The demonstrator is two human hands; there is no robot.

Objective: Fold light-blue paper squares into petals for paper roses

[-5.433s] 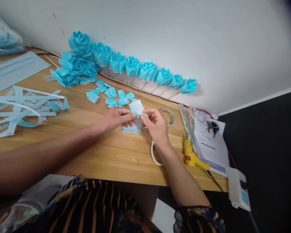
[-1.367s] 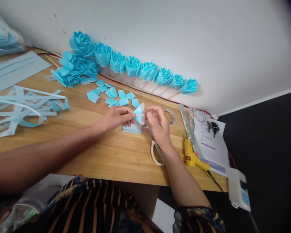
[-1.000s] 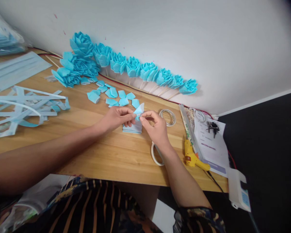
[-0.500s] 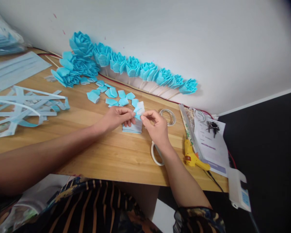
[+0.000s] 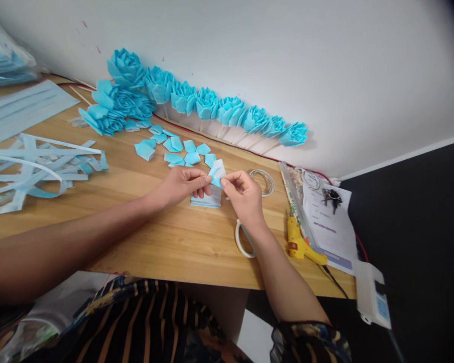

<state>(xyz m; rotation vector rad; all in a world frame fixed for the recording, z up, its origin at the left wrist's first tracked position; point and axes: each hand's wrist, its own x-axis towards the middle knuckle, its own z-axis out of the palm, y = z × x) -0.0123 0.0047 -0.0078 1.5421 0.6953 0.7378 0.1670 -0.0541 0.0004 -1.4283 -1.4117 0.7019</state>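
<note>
Keys rest on papers at the right end of the table. A glue gun lies beside them, its dark cord trailing to the edge. A white box, perhaps a power strip, is at the corner. Pink marks dot the wall.

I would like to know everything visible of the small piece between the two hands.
The piece is blue at its near end and whitish at its far end, and looks like thin, soft cloth, partly folded. The left hand pinches its left side, the right hand its lower right. In the picture, a pale stack shows just below it; some edges are hidden.
</note>
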